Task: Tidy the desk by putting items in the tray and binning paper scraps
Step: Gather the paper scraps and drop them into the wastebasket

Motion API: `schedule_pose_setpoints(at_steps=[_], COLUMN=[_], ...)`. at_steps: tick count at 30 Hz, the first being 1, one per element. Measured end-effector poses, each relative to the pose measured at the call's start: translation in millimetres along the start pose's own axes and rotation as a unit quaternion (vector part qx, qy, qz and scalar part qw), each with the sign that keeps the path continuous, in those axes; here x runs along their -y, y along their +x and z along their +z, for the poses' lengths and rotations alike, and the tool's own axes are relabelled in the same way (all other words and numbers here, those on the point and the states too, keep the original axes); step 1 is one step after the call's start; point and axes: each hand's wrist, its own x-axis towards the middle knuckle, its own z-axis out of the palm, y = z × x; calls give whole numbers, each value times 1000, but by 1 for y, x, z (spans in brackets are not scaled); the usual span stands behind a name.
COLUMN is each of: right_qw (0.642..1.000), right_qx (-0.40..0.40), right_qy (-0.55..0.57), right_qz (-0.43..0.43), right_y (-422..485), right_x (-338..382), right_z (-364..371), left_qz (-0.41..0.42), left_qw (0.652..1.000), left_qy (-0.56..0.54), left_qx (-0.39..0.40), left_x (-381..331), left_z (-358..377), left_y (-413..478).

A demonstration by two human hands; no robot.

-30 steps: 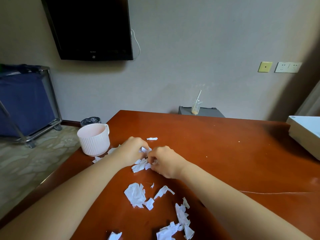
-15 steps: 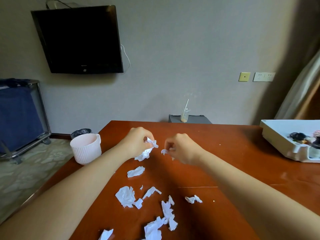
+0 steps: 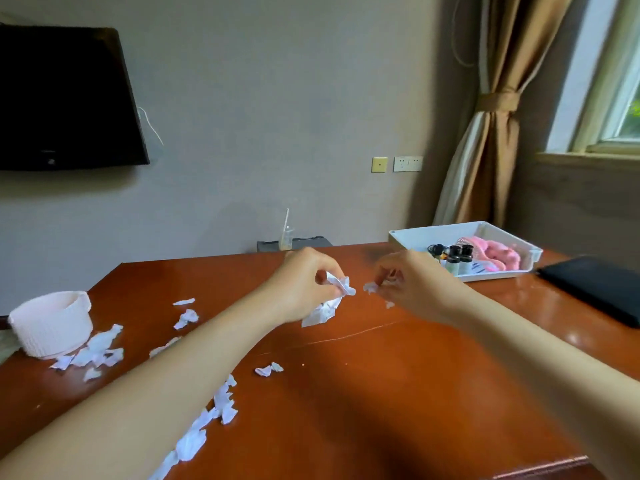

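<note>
**A:** White paper first. Who holds what?

**B:** On the left hand point(image 3: 304, 285) the fingers are curled round a crumpled wad point(image 3: 327, 306), and part of it hangs below the palm. The right hand point(image 3: 412, 289) pinches a small scrap point(image 3: 371, 288) just beside that wad, not touching it. Both hover above the worktop point(image 3: 381, 393).

**A:** So the small bit goes across?

**B:** I judge so: gathering it all into one bundle. Press the scrap well into the wad and close the left fingers over it before the right ones let go, or it flutters off.

**A:** And what's left?

**B:** Plenty. Some loose scraps point(image 3: 221, 403) lie near the left forearm, below the fingers. Another heap point(image 3: 100, 344) lies well to their left, against a ribbed white pot point(image 3: 52, 323), which I take for the bin.

**A:** The tray?

**B:** The tray point(image 3: 464, 233) sits just beyond the right fingers, with bottles point(image 3: 459, 259) and something pink point(image 3: 498, 254) inside. The paper should go left, over the pot, and be released low.
</note>
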Motion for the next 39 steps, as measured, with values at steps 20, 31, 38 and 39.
schedule_pose_setpoints(at_steps=[20,31,38,39], right_qw=[952,890,836,828], right_qx=[-57,-9,34,36], right_qy=[-79,2,57,66], right_qz=[291,457,545,555], right_y=[-283,-379,-405,-407], right_x=[-153,-222,-275,-282], right_z=[-68,17,95,106], left_qz=[177,133,83,73], left_qw=[950,924,923,922], left_qy=[-164,-191,-148,-143], left_qx=[199,304,346,352], left_x=[-195,-190,-165,-161], left_z=[257,407,489,500], left_y=[-34,-74,-73,-72])
